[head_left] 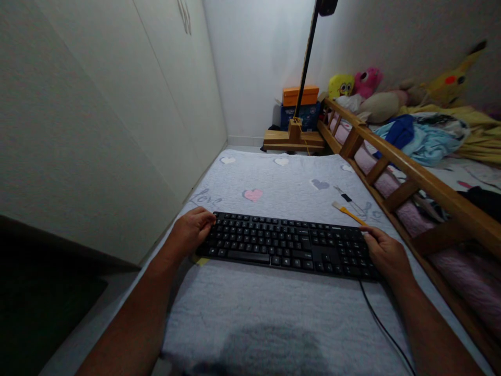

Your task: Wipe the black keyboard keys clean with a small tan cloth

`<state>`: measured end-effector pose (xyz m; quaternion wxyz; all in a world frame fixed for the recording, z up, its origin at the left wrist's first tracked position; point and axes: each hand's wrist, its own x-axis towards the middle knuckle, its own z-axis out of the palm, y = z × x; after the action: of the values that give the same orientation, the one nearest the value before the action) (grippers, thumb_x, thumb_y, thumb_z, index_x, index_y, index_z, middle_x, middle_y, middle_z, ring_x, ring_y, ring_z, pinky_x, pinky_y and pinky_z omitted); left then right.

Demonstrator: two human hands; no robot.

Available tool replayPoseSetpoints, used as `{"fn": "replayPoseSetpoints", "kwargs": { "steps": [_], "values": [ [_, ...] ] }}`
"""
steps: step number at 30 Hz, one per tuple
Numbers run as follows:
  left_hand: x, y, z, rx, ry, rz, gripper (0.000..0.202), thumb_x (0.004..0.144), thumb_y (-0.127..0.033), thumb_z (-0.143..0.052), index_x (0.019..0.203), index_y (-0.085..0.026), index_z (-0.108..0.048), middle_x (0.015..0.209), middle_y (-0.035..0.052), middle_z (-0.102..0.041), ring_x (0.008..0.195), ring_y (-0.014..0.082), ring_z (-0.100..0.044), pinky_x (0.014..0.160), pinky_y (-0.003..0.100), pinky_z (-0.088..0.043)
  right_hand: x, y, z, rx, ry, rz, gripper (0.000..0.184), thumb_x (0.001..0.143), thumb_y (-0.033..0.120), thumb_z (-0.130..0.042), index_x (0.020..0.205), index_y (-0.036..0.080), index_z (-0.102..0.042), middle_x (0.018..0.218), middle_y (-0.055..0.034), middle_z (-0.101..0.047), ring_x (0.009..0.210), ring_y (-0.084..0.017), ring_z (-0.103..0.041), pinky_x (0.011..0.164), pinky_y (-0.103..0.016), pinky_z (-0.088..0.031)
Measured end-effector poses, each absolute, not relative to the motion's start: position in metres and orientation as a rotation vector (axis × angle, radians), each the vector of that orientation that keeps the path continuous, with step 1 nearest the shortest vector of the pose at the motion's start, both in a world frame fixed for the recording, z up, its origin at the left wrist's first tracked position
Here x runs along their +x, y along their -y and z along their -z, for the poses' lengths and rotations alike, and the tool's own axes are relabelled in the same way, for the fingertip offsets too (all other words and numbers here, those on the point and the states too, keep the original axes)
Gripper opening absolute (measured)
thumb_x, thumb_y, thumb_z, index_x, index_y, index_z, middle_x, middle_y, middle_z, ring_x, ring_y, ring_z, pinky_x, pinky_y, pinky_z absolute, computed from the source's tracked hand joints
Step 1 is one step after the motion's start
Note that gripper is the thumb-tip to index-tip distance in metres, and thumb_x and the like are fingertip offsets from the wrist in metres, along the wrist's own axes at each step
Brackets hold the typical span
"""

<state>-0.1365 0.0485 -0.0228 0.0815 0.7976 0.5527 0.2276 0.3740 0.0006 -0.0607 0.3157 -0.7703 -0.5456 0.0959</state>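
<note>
Under the black computer keyboard [291, 245] spreads a grey-blue cloth [258, 300] patterned with hearts and lettering; the left hand [191, 230] and right hand [387, 253] pinch the keyboard's opposite ends. A yellow-handled brush [350, 213] and a slim black-gripped tool [346, 197] lie beyond it. White cupboard doors [129, 99] line the left; a wooden bed rail [395, 154] runs along the right, plush toys [381, 107] behind it.

Interior, dim, cool-toned. Brightest area: smooth white wall [250, 68], upper middle. Light apparently from above. Soft, rounded shadow [274, 344] on near end of pale-grey, heart-patterned cloth [235, 297]. Lower left corner: nearly black, grainy. Wide-angle stretch toward edges. Long black plastic keyboard [290, 253]: reasonably sharp, finest markings indistinct.
</note>
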Motion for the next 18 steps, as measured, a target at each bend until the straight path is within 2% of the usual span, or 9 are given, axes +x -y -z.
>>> {"fn": "replayPoseSetpoints", "kwargs": {
  "steps": [8,18],
  "values": [
    [-0.1356,-0.0478,0.0225,2.294,-1.735,-0.741,0.022,0.084,-0.028,-0.051,0.085,-0.02,-0.071,0.09,0.0055,-0.07,0.084,0.0194,-0.065,0.077,0.03,-0.05,0.3739,-0.0011,0.0606,-2.015,1.443,-0.249,0.041,0.08,0.042,-0.049,0.099,0.021,-0.077,0.074,-0.0047,-0.074,0.066,-0.023,-0.065,0.062,-0.031,-0.047],
    [-0.1425,-0.0495,0.0248,2.304,-1.846,-0.707,0.02,0.081,-0.026,-0.053,0.082,-0.019,-0.072,0.088,0.0067,-0.069,0.082,0.021,-0.064,0.076,0.031,-0.049,0.3718,-0.0008,0.0573,-2.038,1.443,-0.262,0.04,0.08,0.041,-0.048,0.1,0.021,-0.077,0.077,-0.0053,-0.075,0.069,-0.024,-0.066,0.063,-0.031,-0.047]
  ]
}}
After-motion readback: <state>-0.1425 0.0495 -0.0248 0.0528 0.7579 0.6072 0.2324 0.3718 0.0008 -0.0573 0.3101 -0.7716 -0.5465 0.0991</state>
